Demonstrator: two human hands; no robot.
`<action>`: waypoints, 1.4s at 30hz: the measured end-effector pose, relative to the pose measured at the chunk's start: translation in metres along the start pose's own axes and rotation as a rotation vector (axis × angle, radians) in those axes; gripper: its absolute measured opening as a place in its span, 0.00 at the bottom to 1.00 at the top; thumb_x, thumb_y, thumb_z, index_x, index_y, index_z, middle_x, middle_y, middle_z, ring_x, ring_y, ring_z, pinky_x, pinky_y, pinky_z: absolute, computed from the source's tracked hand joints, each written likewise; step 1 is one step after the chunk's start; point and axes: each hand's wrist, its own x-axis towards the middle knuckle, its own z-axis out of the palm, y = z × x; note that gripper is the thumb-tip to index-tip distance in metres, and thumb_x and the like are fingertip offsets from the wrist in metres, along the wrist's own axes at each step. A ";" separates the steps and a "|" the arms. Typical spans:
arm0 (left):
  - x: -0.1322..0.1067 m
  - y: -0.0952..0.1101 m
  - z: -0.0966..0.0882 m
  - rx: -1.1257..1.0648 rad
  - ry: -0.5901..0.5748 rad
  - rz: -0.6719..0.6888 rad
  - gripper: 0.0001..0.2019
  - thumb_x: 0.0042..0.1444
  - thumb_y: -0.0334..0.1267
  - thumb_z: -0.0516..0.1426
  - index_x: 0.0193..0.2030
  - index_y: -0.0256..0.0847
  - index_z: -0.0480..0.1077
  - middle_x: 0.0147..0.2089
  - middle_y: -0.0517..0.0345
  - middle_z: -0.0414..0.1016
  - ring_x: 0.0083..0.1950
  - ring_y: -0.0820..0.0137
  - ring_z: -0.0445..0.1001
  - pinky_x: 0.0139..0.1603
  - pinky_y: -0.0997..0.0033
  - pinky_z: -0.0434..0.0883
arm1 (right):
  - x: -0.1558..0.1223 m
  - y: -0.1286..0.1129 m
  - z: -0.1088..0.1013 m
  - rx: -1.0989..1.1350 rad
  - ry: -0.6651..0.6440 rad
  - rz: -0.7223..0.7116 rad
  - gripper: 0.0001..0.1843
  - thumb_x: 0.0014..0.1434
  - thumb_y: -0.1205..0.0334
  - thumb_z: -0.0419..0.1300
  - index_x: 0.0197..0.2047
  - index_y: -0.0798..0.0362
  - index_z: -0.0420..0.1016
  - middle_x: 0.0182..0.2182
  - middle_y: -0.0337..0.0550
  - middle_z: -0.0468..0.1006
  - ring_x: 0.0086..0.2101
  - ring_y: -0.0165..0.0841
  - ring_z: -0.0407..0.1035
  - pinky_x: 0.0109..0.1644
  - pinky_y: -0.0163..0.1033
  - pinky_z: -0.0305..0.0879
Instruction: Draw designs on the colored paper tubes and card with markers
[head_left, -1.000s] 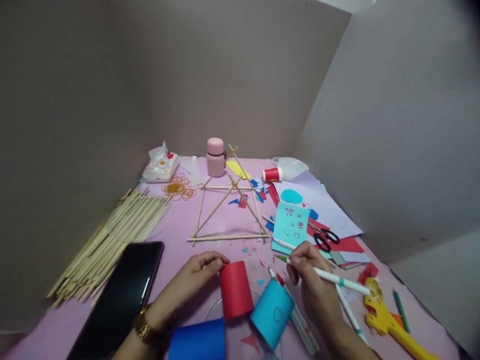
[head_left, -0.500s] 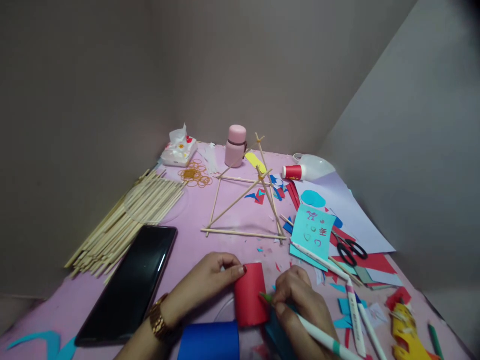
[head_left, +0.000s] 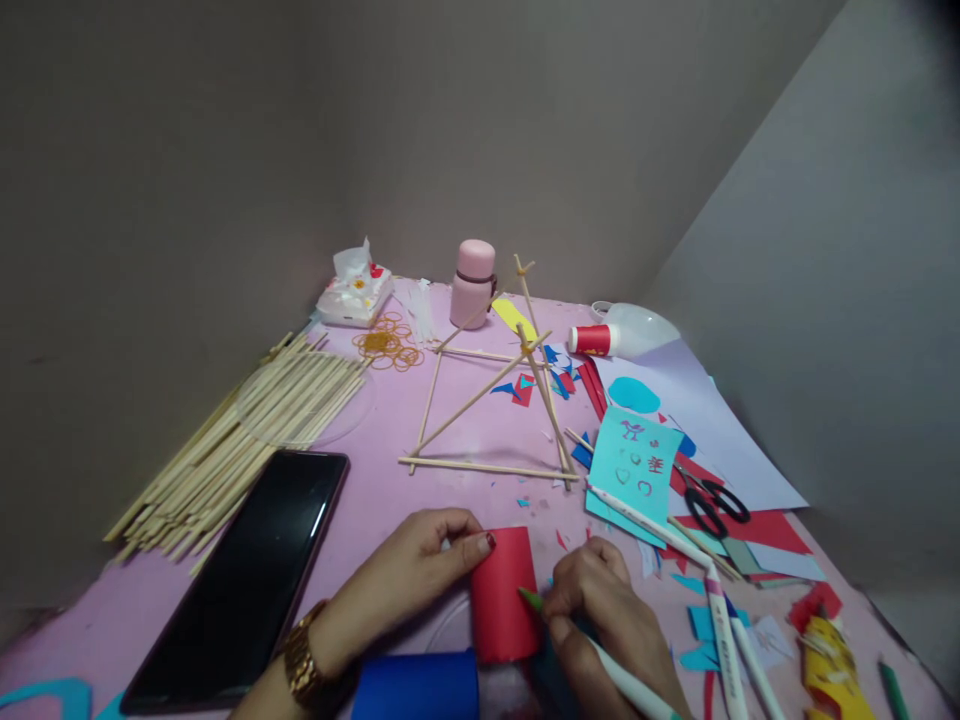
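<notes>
A red paper tube (head_left: 501,592) lies on the pink table (head_left: 390,490) in front of me. My left hand (head_left: 420,570) grips its left end with curled fingers; a gold watch sits on that wrist. My right hand (head_left: 600,615) is closed round a white marker with a green tip (head_left: 611,668), and the tip touches the tube's right side. A blue paper tube (head_left: 417,686) lies just below the red one, at the frame's bottom edge.
A black phone (head_left: 244,575) lies at the left by a pile of wooden sticks (head_left: 240,435). A stick frame (head_left: 495,400), a pink bottle (head_left: 472,283), rubber bands, a glue bottle (head_left: 619,335), scissors (head_left: 712,505), paper scraps and more markers (head_left: 731,630) lie around.
My right hand moved left with the marker from above the light blue tube to the red tube and set its tip there. The view shifted, and the light blue tube is hidden.
</notes>
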 end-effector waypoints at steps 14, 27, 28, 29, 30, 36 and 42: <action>0.000 0.001 0.000 0.024 0.011 0.036 0.17 0.58 0.51 0.52 0.27 0.40 0.62 0.27 0.66 0.58 0.30 0.72 0.56 0.31 0.72 0.56 | 0.002 -0.004 0.002 -0.019 0.034 0.023 0.09 0.53 0.73 0.45 0.27 0.49 0.55 0.22 0.31 0.62 0.25 0.31 0.60 0.39 0.44 0.53; 0.002 0.000 -0.001 -0.033 -0.012 0.024 0.18 0.57 0.52 0.54 0.31 0.37 0.67 0.28 0.65 0.62 0.31 0.73 0.58 0.32 0.72 0.57 | -0.002 0.001 -0.001 0.038 -0.046 -0.082 0.08 0.50 0.73 0.46 0.28 0.49 0.56 0.22 0.30 0.62 0.24 0.30 0.61 0.43 0.46 0.53; 0.001 0.000 -0.001 -0.034 -0.012 0.022 0.18 0.57 0.53 0.54 0.31 0.37 0.67 0.29 0.65 0.62 0.31 0.73 0.58 0.32 0.72 0.57 | -0.002 0.002 -0.001 0.042 -0.046 -0.079 0.08 0.50 0.73 0.46 0.28 0.49 0.56 0.22 0.30 0.62 0.24 0.30 0.60 0.43 0.47 0.53; 0.001 0.000 -0.001 -0.033 -0.012 0.020 0.18 0.57 0.53 0.53 0.30 0.37 0.67 0.29 0.65 0.62 0.31 0.73 0.58 0.32 0.72 0.57 | -0.002 0.002 -0.002 0.044 -0.045 -0.077 0.08 0.50 0.72 0.46 0.28 0.49 0.55 0.22 0.30 0.62 0.24 0.30 0.60 0.43 0.47 0.52; 0.000 0.001 -0.001 -0.032 -0.012 0.018 0.19 0.57 0.53 0.53 0.30 0.37 0.66 0.29 0.65 0.62 0.31 0.73 0.58 0.32 0.72 0.56 | -0.002 0.003 -0.002 0.045 -0.044 -0.078 0.07 0.51 0.72 0.46 0.28 0.49 0.55 0.22 0.30 0.62 0.24 0.29 0.60 0.43 0.47 0.52; 0.000 0.002 0.001 -0.024 0.006 0.014 0.20 0.58 0.56 0.51 0.26 0.41 0.60 0.26 0.67 0.54 0.28 0.74 0.52 0.28 0.72 0.53 | -0.003 0.005 -0.002 0.033 -0.034 -0.094 0.08 0.52 0.72 0.45 0.27 0.49 0.54 0.21 0.30 0.61 0.23 0.29 0.59 0.42 0.46 0.52; 0.001 -0.003 0.001 -0.012 0.008 0.007 0.20 0.59 0.56 0.48 0.25 0.42 0.58 0.24 0.67 0.55 0.26 0.74 0.53 0.27 0.71 0.52 | -0.003 0.006 -0.001 -0.002 -0.038 -0.115 0.08 0.53 0.72 0.45 0.27 0.49 0.55 0.21 0.31 0.63 0.22 0.30 0.60 0.41 0.47 0.53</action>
